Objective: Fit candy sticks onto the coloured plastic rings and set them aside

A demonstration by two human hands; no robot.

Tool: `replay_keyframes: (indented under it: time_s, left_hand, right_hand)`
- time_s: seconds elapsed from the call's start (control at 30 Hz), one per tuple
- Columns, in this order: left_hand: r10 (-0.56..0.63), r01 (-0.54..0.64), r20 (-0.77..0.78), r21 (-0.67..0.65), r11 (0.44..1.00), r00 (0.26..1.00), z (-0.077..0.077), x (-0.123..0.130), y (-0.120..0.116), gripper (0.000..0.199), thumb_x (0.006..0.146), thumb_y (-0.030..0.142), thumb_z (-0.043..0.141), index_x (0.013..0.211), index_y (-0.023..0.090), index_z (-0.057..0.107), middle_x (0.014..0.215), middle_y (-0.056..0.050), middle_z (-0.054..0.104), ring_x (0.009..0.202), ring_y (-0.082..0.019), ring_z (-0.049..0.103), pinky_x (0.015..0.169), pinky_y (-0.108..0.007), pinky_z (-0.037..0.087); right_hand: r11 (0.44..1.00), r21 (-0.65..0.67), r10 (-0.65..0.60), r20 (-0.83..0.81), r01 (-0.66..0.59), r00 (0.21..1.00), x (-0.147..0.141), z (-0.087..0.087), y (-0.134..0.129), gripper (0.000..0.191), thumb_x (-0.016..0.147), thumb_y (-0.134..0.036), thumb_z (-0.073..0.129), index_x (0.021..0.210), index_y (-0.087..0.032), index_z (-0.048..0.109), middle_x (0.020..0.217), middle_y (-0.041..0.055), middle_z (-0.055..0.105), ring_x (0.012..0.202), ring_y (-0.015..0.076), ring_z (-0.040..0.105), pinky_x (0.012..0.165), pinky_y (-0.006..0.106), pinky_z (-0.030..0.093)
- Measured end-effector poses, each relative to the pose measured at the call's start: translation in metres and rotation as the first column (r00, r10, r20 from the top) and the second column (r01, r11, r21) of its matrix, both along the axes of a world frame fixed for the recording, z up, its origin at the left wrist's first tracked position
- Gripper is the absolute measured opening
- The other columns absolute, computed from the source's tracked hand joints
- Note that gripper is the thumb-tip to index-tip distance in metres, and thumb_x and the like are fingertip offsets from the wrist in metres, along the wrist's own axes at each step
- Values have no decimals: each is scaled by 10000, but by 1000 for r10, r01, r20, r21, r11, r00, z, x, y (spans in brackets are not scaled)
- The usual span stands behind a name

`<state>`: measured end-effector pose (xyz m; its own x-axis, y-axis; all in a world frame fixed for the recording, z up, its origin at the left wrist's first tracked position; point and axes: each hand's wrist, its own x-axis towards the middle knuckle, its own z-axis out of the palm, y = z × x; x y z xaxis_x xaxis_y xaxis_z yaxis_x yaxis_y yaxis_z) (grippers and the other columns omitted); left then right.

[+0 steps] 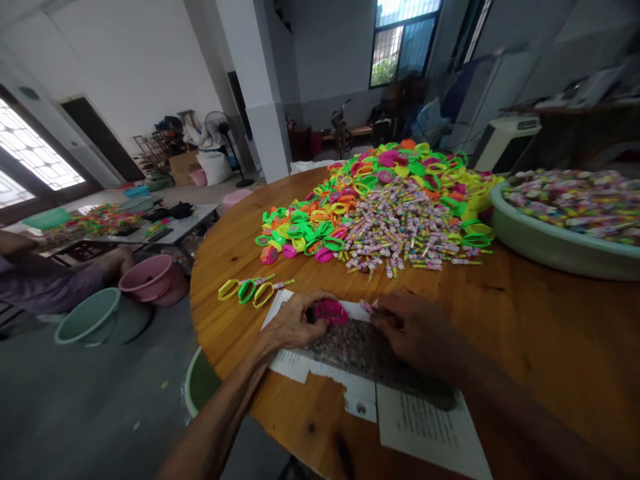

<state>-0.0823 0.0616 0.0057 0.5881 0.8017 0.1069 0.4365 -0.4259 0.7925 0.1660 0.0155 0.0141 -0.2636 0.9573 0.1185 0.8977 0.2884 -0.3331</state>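
Note:
My left hand (303, 321) is closed on a magenta plastic toy band (331, 311), held near the upper edge of a dark speckled slab (363, 350). Between the fingertips of my right hand (413, 327) is a small wrapped candy roll (369, 307), a little to the right of the band. The slab lies on printed paper sheets (433, 430). Left of my hands rest several finished-looking bands, such as a green one (247, 291), each with a candy roll attached. Beyond my hands are a heap of candy rolls (400, 227) and a heap of bright bands (310, 230).
The round wooden table (225, 247) carries a pale green basin (560, 243) full of candy rolls at the right. Buckets, one pink (155, 280) and one green (97, 320), stand on the floor at left, beside a seated person (50, 280) at another table (193, 223).

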Motion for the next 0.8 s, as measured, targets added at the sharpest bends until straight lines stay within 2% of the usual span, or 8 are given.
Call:
replay_keyframes:
  time_s: [0.07,0.2,0.33,0.43,0.5,0.57,0.67,0.8]
  left_hand:
    - [0,0,-3,26,1000,1000,-1,0,0,379,737,166,626,1115,161,655,919,-26,701,800,-168,632,729,-267,496]
    - [-14,30,-115,142,989,993,4,1,1,363,791,287,676,1136,180,644,979,-45,703,830,-180,640,746,-278,499]
    - [-116,227,-365,277,934,924,25,6,8,420,846,305,629,1257,226,604,1109,-73,691,1009,-238,632,890,-343,482]
    - [-207,377,-519,248,892,830,39,12,13,328,817,212,609,1142,228,652,1062,-62,689,1010,-240,623,900,-342,471]
    - [-171,341,-540,231,911,824,43,15,15,242,821,229,604,1057,207,656,980,-61,683,934,-233,623,838,-337,480]
    - [-84,207,-465,219,954,881,41,16,15,236,854,287,593,1065,188,628,922,-57,664,845,-213,607,763,-325,481]
    - [-28,51,-157,147,988,987,28,19,12,412,898,331,578,1276,178,527,933,-42,638,818,-174,578,750,-297,480]
    - [9,-13,125,25,1000,992,5,28,6,436,907,334,597,1310,181,532,963,-39,638,855,-156,579,779,-277,472]
  right_hand:
    - [997,-47,63,-40,-65,997,-8,1,-18,150,905,-244,498,831,-179,611,875,59,615,801,187,550,696,300,331]
    - [997,-73,41,50,-37,998,-23,0,-28,185,942,-294,488,964,-177,629,952,88,599,837,226,553,706,330,319]
    - [996,-49,83,119,-77,989,-28,-2,-21,218,958,-236,433,934,-178,642,945,95,594,813,223,556,684,335,295]
    - [996,-22,92,124,-90,988,-26,-6,-20,235,955,-206,418,889,-177,641,896,85,592,760,205,548,653,333,268]
    - [996,5,85,113,-86,990,-25,-8,-22,227,955,-204,426,890,-179,642,891,81,593,753,201,545,647,332,262]
    - [995,42,87,97,-91,991,-23,-11,-24,224,959,-199,424,899,-182,640,893,79,596,758,200,547,649,329,266]
    - [991,93,87,51,-92,995,-21,-15,-29,239,970,-183,402,936,-175,639,905,81,604,773,198,555,666,321,294]
    - [993,101,59,-26,-56,998,-20,-19,-33,238,976,-194,404,975,-162,640,913,89,618,800,210,575,685,319,330]
